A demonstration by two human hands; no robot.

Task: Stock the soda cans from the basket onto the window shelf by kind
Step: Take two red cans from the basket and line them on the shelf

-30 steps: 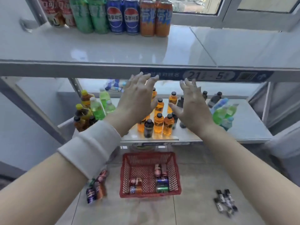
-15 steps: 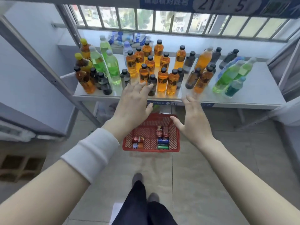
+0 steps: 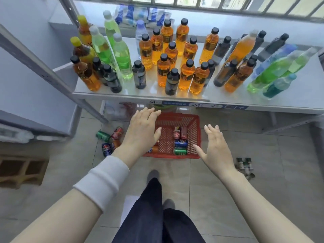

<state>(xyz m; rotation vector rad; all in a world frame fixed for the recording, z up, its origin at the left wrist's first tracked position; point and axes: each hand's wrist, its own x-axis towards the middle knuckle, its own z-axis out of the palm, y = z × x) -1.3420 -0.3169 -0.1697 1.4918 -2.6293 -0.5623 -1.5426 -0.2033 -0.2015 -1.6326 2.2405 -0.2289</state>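
Observation:
A red plastic basket (image 3: 194, 123) sits on the tiled floor below the low shelf. Inside lie two red cans (image 3: 180, 133), a blue can (image 3: 180, 143), a green can (image 3: 180, 151) and an orange can (image 3: 155, 149) partly behind my left hand. My left hand (image 3: 142, 130) hovers over the basket's left side, fingers straight, holding nothing. Over the basket's right edge my right hand (image 3: 216, 148) spreads open, also empty. The window shelf with the stocked cans is out of view.
The low shelf (image 3: 298, 95) carries many orange, dark, green and blue bottles. Several loose cans (image 3: 110, 139) lie on the floor left of the basket, small bottles (image 3: 244, 166) to its right. A wooden pallet (image 3: 22, 170) sits at far left. My legs and feet show below.
My view has tipped down from the upper window shelf to the floor. Both empty hands have dropped from shelf height to just above the basket.

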